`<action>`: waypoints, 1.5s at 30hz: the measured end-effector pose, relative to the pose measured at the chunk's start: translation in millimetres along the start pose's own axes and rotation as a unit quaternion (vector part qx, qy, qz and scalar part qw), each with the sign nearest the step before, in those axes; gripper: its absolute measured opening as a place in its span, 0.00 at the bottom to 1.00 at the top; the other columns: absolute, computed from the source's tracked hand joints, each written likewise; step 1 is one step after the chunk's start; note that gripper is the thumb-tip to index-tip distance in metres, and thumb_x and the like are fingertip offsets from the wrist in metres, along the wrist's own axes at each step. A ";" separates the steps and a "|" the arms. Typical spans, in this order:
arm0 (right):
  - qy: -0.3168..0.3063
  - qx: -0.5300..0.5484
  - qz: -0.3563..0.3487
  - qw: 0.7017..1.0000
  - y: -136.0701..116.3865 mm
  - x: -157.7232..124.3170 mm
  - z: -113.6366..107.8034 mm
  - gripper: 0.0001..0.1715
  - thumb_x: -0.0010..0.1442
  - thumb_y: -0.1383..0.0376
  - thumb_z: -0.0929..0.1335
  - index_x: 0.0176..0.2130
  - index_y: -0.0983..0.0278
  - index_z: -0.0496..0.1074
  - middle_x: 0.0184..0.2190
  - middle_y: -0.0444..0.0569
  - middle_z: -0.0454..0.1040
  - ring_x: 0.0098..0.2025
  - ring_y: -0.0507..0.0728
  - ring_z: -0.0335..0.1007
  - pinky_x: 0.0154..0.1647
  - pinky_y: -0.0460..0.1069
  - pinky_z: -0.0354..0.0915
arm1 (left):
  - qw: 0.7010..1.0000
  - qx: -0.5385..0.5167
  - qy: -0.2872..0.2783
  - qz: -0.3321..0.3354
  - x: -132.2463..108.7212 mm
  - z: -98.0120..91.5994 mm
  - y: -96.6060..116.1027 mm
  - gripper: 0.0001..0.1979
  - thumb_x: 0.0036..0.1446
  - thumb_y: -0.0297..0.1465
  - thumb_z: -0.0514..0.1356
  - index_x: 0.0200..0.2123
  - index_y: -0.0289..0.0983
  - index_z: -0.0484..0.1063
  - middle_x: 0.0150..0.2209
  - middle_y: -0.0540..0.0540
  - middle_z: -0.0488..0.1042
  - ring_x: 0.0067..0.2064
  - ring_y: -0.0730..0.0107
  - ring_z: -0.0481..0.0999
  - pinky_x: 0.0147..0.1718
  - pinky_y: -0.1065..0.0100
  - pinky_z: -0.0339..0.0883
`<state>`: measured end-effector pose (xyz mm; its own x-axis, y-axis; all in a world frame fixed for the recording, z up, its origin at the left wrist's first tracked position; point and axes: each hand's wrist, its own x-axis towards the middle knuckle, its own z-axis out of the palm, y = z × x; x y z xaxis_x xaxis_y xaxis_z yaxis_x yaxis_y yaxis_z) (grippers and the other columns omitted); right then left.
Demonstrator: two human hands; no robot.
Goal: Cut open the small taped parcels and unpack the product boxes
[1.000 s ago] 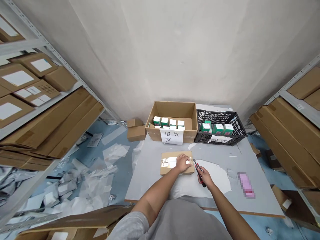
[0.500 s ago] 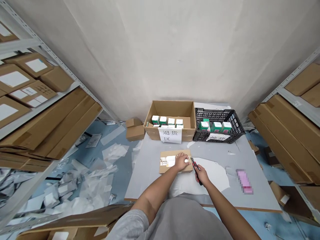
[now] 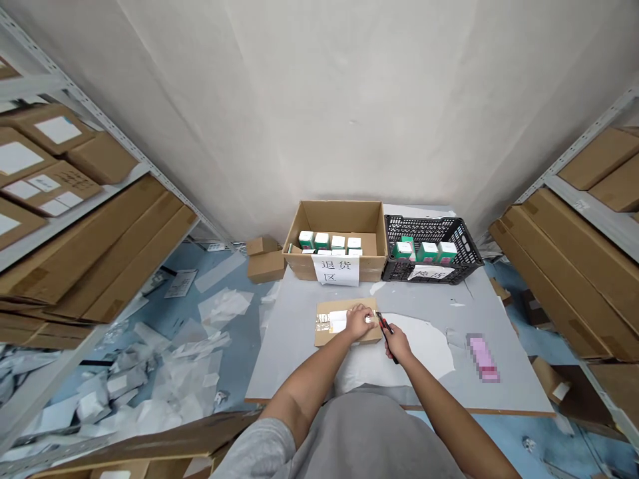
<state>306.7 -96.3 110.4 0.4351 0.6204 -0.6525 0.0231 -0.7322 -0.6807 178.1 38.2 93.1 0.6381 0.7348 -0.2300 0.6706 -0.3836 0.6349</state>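
Left hand (image 3: pixel 360 322): we laid it open, palm down, on the parcel (image 3: pixel 327 332), lower centre of frame.
Right hand (image 3: pixel 398 343): we had it clenched round the red-and-black knife (image 3: pixel 383 325).
Knife: its tip sat at the parcel's right edge.
Behind, mid-frame: open carton (image 3: pixel 339 216) and black crate (image 3: pixel 429 229) stood side by side.

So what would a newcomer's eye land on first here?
The two hands at the middle of the table: the left hand rests on a taped parcel, and the right hand holds a red-and-black cutter by the parcel's right end. Behind them, against the wall, stand an open carton and a black crate, both holding green-and-white boxes.
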 end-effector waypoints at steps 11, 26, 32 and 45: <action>0.014 -0.017 -0.008 1.000 3.5 -6.6 1.1 0.10 0.73 0.58 0.63 0.46 0.59 0.70 0.13 0.34 0.64 0.11 0.52 0.64 0.15 0.43 0.55 | 1.000 -0.030 0.004 -0.002 0.3 -0.3 1.1 0.09 0.56 0.37 0.72 0.37 0.43 0.77 0.46 0.48 0.78 0.55 0.55 0.73 0.54 0.58 0.57; 0.028 -0.035 -0.008 0.999 7.1 -8.8 9.0 0.09 0.73 0.60 0.62 0.45 0.59 0.70 0.14 0.35 0.65 0.12 0.53 0.65 0.16 0.43 0.56 | 1.000 -0.019 0.004 0.000 1.6 3.0 6.0 0.04 0.60 0.35 0.67 0.37 0.42 0.76 0.46 0.47 0.78 0.56 0.56 0.72 0.53 0.58 0.56; 0.023 -0.024 -0.016 0.999 18.2 -14.0 9.0 0.11 0.74 0.58 0.61 0.45 0.59 0.69 0.14 0.35 0.65 0.12 0.53 0.65 0.16 0.43 0.56 | 0.999 -0.032 -0.003 -0.005 1.4 4.8 4.8 0.05 0.58 0.35 0.68 0.36 0.41 0.77 0.45 0.46 0.79 0.56 0.55 0.72 0.54 0.57 0.56; 0.027 -0.023 -0.005 0.999 16.7 -10.7 11.7 0.12 0.74 0.54 0.63 0.46 0.58 0.69 0.15 0.35 0.65 0.12 0.53 0.66 0.16 0.43 0.57 | 1.000 -0.025 -0.011 -0.011 7.0 5.5 10.3 0.03 0.58 0.32 0.67 0.36 0.41 0.77 0.47 0.44 0.79 0.56 0.52 0.72 0.54 0.55 0.57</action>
<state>291.8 -111.9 102.2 0.4823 0.6130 -0.6258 0.0692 -0.7389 -0.6703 191.6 36.3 93.9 0.6323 0.7299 -0.2596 0.6646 -0.3389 0.6659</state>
